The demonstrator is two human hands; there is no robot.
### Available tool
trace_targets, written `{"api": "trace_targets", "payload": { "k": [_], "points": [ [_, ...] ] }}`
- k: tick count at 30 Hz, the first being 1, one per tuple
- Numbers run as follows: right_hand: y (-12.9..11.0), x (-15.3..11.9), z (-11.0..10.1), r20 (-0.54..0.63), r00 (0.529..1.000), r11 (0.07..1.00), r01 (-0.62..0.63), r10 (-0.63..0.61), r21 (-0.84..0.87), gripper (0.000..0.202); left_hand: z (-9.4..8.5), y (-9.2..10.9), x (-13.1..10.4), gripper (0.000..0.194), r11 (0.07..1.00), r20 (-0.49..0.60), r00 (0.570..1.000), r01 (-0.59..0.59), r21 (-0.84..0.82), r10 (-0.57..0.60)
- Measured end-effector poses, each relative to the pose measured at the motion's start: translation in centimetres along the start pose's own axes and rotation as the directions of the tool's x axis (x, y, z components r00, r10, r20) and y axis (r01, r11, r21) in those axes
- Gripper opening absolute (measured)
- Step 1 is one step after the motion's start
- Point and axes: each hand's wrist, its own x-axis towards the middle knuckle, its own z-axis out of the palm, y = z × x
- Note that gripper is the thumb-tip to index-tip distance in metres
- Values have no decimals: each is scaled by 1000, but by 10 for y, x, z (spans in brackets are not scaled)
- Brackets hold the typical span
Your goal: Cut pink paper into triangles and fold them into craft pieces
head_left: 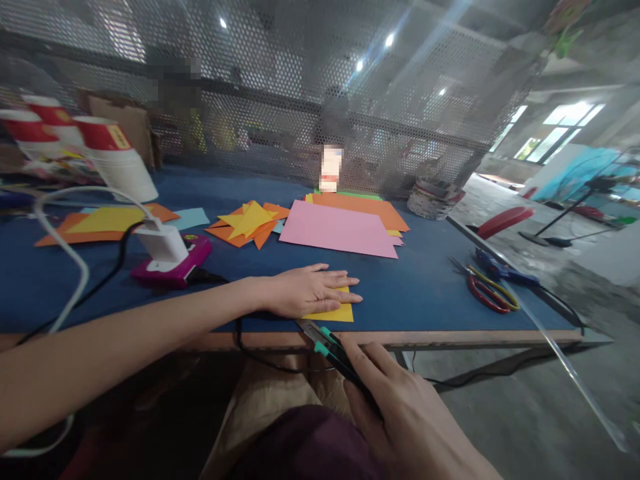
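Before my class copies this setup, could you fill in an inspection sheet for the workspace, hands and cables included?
Surface: blue tabletop, flat.
Job's things: yellow paper near the front edge; utility knife, blade out; pink sheet farther back over orange paper.
Clutter: paper cups and layered cut paper left; hand tool with red and yellow handles right.
Hands: left hand flat on the yellow paper; right hand grips the utility knife.
Cables: white cable loops beside the charger; black cable hangs over the front edge.
Surroundings: perforated screen behind; concrete floor right.
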Motion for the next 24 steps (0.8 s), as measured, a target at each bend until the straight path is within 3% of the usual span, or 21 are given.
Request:
{"api": "trace_targets", "payload": {
  "k": [24],
  "points": [
    [-7, 9, -1, 135, 991, 1000, -20, 20, 2, 54, -3, 2, 0, 48, 1000, 30, 999, 17, -14, -17]
  ]
}}
